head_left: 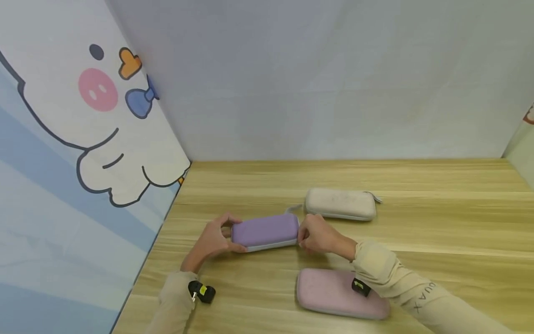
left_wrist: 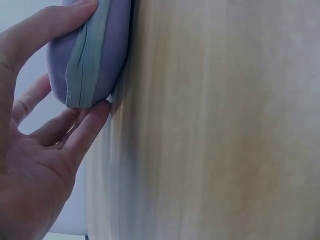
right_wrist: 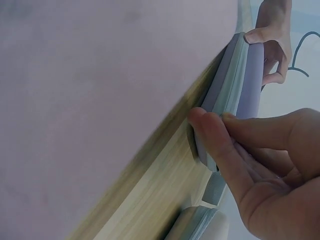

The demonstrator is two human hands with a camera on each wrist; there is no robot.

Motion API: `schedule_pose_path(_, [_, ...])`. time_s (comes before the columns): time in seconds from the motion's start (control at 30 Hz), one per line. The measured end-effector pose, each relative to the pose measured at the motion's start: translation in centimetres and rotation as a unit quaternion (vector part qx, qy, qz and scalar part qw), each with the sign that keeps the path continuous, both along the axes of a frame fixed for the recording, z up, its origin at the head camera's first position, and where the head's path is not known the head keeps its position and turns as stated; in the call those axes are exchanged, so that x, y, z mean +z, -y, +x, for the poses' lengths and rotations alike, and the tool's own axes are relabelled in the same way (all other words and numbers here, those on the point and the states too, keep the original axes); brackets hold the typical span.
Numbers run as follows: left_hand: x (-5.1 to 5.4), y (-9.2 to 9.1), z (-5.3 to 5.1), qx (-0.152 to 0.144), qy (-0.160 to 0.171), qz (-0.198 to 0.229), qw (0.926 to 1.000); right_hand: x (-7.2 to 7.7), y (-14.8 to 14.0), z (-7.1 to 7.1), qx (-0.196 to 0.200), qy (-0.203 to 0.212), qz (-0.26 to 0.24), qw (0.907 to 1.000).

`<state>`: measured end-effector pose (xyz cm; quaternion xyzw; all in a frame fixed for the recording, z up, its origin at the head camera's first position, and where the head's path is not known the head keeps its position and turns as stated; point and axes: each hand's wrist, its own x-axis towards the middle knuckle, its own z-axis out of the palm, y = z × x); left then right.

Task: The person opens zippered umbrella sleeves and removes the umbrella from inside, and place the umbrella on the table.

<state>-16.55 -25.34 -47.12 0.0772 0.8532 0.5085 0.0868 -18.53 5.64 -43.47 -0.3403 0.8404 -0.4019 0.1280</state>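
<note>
Behind the purple case (head_left: 264, 230), the wood-grained table (head_left: 450, 222) meets pale backdrop (head_left: 333, 83).

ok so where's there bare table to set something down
The widest bare patch of table lies right of the cream case, beyond the right sleeve. Another lies in front of the purple case, between the left sleeve and pink case. It's crowded around the right hand at the purple case's end, between the cream and pink cases.

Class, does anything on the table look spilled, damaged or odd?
Nothing clearly stands out. The cream case has faint marks on top, perhaps dirt or print; the purple case and pink case show no visible damage.
</note>
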Motion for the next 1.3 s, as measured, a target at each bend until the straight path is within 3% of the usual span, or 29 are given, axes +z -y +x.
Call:
schedule_pose_path(0.43, [-0.4, -1.0, 0.6, 0.014, -0.057, -0.082, 0.995, -0.5, 0.4, -0.7, -0.023, 0.017, -0.022, 0.9994])
schedule_pose_path(0.8, [-0.3, -2.2, 1.1, 0.056, -0.092, -0.128, 0.9859, -0.5, 0.7, -1.3, -0.035, 0.024, -0.022, 0.9988])
schedule_pose_path(1.3, [-0.6, -3.5, 1.5, 0.092, -0.108, -0.156, 0.9776, -1.0, 0.6, -2.4, -0.039, 0.031, -0.037, 0.9981])
